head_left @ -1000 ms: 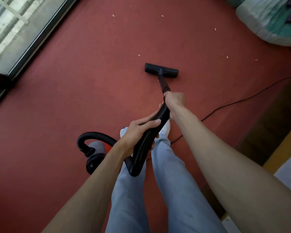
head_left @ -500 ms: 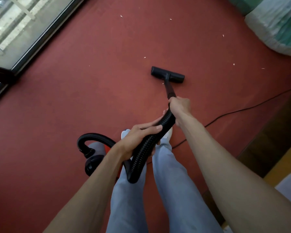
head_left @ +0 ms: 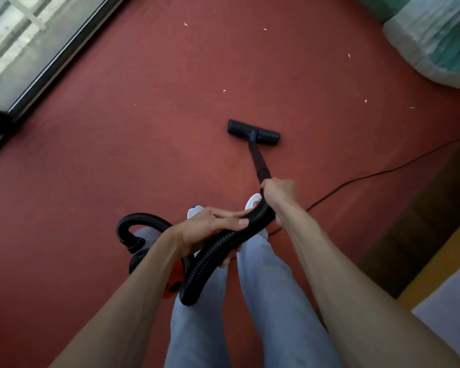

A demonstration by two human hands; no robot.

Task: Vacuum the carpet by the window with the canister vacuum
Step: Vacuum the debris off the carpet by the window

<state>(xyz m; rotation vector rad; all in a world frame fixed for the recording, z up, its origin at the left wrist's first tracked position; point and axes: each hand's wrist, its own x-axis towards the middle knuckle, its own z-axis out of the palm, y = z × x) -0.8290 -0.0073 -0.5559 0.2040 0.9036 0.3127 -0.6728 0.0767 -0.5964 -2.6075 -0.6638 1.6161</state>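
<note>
A black floor nozzle [head_left: 253,132] lies flat on the red carpet [head_left: 117,168] ahead of me, joined to a dark wand [head_left: 259,162]. My right hand [head_left: 278,192] grips the wand's lower end where the ribbed black hose [head_left: 218,253] begins. My left hand [head_left: 210,229] holds the hose from above, fingers wrapped over it. The hose loops down and back to the red and black canister [head_left: 141,258] by my left leg, partly hidden by my left arm. The window [head_left: 32,43] runs along the upper left.
Several pale crumbs [head_left: 224,90] dot the carpet beyond the nozzle. A black power cord [head_left: 356,180] trails right across the carpet. Bundled fabric in a pale bag [head_left: 430,49] sits at the upper right. A brown and yellow floor edge [head_left: 422,235] borders the carpet on the right.
The nozzle and my hands sit lower in the frame than before, nearer my feet; the wand shows longer past my right hand. More of the red canister shows. Both hands kept their hold.
</note>
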